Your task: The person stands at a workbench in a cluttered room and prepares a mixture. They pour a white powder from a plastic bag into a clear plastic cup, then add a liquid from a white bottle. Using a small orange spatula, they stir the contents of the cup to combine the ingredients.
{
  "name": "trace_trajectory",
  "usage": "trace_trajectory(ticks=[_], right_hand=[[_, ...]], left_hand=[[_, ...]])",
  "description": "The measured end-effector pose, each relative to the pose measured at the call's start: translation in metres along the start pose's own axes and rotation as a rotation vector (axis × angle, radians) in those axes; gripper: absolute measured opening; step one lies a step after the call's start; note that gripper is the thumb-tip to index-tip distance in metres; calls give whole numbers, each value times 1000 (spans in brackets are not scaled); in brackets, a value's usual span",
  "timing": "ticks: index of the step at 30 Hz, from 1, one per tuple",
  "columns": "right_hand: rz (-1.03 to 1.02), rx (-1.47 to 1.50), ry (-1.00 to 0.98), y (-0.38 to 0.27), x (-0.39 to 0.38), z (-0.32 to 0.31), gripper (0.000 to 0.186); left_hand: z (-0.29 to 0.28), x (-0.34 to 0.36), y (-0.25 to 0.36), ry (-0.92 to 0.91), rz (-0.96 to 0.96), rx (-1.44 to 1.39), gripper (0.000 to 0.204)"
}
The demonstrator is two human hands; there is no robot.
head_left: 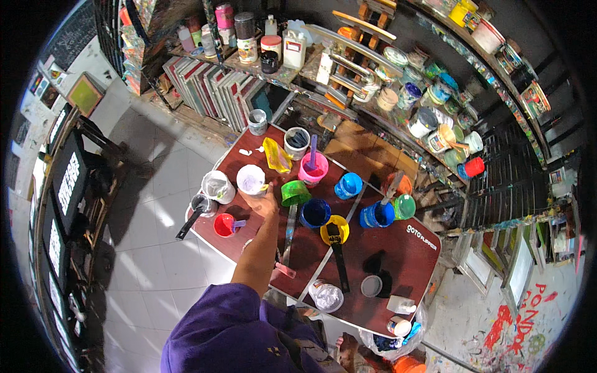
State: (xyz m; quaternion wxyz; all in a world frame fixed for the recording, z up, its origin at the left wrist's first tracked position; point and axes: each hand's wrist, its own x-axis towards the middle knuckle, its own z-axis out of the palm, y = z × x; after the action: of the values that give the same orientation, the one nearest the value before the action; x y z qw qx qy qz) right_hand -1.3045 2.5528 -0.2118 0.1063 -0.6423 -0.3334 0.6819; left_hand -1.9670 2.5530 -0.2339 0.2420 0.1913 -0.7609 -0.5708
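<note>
Reaching over the left part of the dark red table (pixel 385 273), my left hand (pixel 263 201) is closed around the side of a white plastic tub (pixel 250 178) with pale, whitish paint inside. Part of the fingers is hidden by the tub. Close by are a second white tub (pixel 217 186), a grey-rimmed pot (pixel 204 205) with a black-handled tool, and a red pot (pixel 224 225) with a purple spatula. A green pot (pixel 295 193) lies tipped to the right of the hand, below a crumpled yellow piece (pixel 276 155). My right hand is out of view.
Farther right stand a pink pot (pixel 313 169), blue pots (pixel 377 215) and a yellow pot (pixel 334 230) with a long black-handled tool. A white tub (pixel 326 296) sits at the near edge. Shelves of paint containers (pixel 429 121) line the back; printed black panels (pixel 69 177) stand left.
</note>
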Motion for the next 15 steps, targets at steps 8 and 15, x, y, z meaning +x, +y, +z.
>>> trace_trajectory(ticks=[8,15], right_hand=[[-157,-574,-67,14,3,10,28],[-60,-1137,-121,-91,-71,44,44]], left_hand=[[10,-12,-32,52,142,101,93],[-82,-73,108,-415,-2,-319,84]])
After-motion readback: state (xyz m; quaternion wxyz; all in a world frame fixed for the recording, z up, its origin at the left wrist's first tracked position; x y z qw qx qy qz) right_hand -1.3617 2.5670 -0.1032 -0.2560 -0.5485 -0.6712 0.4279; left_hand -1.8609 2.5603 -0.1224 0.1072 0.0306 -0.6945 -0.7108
